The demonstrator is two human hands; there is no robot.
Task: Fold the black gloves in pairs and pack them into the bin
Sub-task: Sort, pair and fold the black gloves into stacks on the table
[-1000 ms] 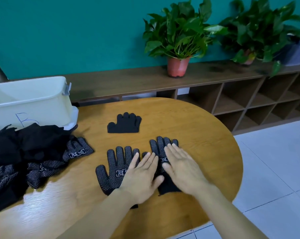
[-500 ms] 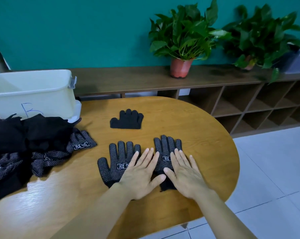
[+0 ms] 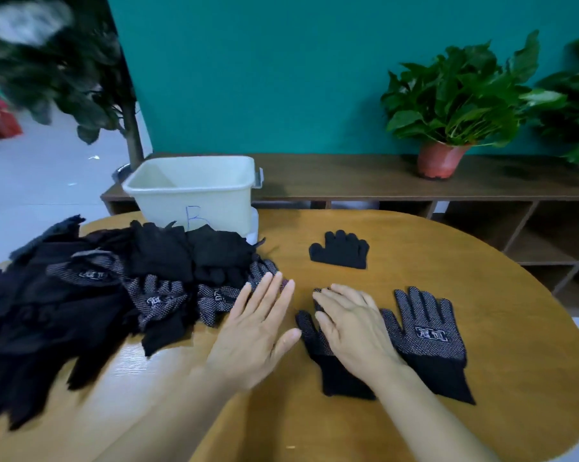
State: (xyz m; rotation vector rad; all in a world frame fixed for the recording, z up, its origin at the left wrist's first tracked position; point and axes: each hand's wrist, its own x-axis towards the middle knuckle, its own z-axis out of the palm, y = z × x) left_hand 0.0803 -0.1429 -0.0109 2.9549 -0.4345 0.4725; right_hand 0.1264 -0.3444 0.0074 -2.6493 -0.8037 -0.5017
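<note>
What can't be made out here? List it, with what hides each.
1. Head view: the right hand lies flat on a glove, hiding most of its fingers and its print.
2. The bin: its near wall hides its floor; gloves inside cannot be told.
3. The pile overlaps itself and runs off the left edge; no count possible.
4. Top left is blurred; the white patch there is unreadable.
5. Whether the left hand touches the pile is unclear.

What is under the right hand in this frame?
A dotted black glove lies flat on the table beneath the right hand. Its thumb and cuff show; its palm and any printed label are covered.
</note>
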